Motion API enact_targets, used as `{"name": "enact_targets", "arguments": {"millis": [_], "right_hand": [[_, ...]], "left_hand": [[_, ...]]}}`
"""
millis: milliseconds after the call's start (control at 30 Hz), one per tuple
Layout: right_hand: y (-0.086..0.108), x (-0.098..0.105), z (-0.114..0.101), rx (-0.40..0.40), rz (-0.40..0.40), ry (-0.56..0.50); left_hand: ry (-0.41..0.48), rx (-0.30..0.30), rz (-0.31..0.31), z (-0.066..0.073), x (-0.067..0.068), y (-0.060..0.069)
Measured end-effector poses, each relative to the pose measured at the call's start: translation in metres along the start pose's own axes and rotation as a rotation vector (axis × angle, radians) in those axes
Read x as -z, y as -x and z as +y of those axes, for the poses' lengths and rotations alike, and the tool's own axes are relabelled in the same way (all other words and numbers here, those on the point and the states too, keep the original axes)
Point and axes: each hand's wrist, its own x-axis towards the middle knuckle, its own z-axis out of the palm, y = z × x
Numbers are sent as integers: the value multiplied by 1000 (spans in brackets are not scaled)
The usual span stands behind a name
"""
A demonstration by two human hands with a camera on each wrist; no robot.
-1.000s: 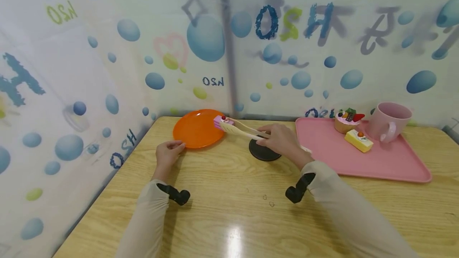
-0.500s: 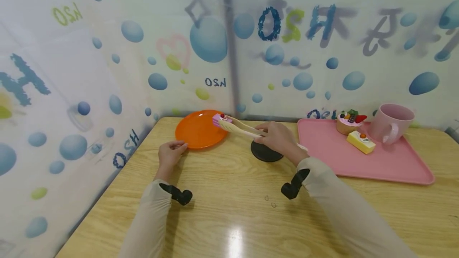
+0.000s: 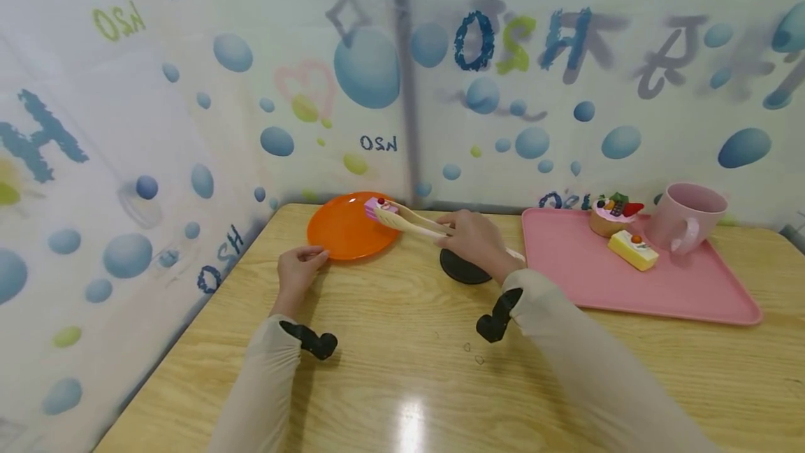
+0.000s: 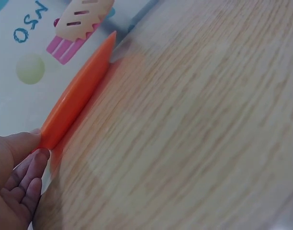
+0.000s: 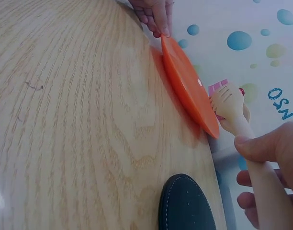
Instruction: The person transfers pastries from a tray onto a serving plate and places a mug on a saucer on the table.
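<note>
My left hand (image 3: 299,277) pinches the near left rim of an orange plate (image 3: 346,233) between thumb and fingers, as the left wrist view shows up close. Cream-coloured tongs (image 3: 415,222) are gripped in my right hand (image 3: 473,240). Between the tips of the tongs is a small pink toy cake slice (image 3: 372,210) with a red cherry on top. In the head view the slice is over the right part of the plate; the left wrist view shows it above the rim. A round black coaster (image 3: 462,268) lies beneath the right hand, partly hidden by it.
On the right, a pink tray (image 3: 660,292) bears a toy cupcake (image 3: 608,217) topped with fruit, a yellow toy cake slice (image 3: 634,250) and a pink mug (image 3: 685,212). A patterned curtain (image 3: 314,54) stands behind and left of the wooden table (image 3: 377,348).
My right hand has moved a little left, carrying the tongs and the pink cake slice farther over the plate. The left hand keeps its hold on the plate's rim.
</note>
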Motion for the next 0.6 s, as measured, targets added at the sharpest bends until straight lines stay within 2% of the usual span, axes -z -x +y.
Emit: {"name": "enact_targets", "arguments": {"millis": [233,600], "right_hand": [[-4,-5,0,-22,1,-5],[-7,-7,-1,-25,-6,56]], "left_hand": [[-7,16,16,2,-1,3],[-9,-5,19,3,-3,2]]}}
